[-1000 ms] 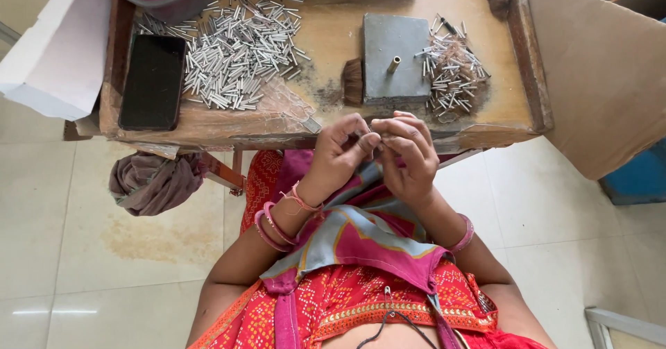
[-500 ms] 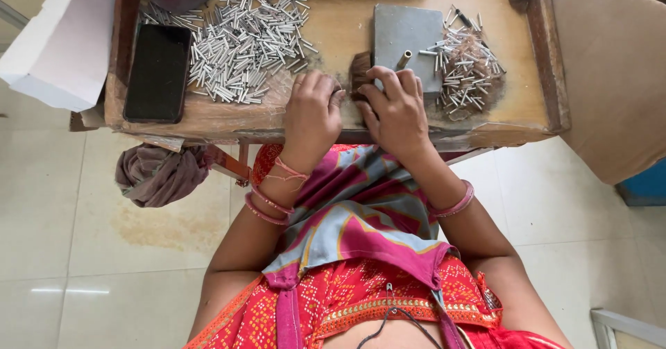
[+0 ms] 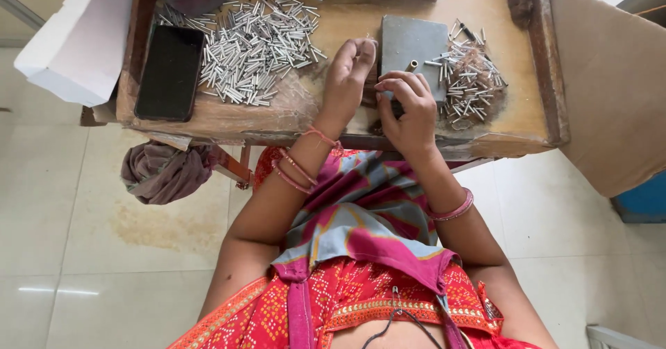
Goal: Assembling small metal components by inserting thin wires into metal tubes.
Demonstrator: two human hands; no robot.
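The left hand point(image 3: 349, 71) is raised over the wooden table point(image 3: 347, 16), its fingers drawn together at the tips as if pinching something very small; what it grips, if anything, is too fine to make out. The right hand point(image 3: 411, 106) rests at the near edge of a grey metal block point(image 3: 409, 40), fingers curled inward and close together, and whether they hold a piece cannot be told. A short brass-coloured peg point(image 3: 412, 64) stands on the block just beyond the right fingertips. Left of the hands lies a wide scatter of small silvery metal tubes point(image 3: 257, 40); a smaller tangled heap point(image 3: 468, 82) sits right of the block. A black phone point(image 3: 170, 71) lies flat at the table's left end.
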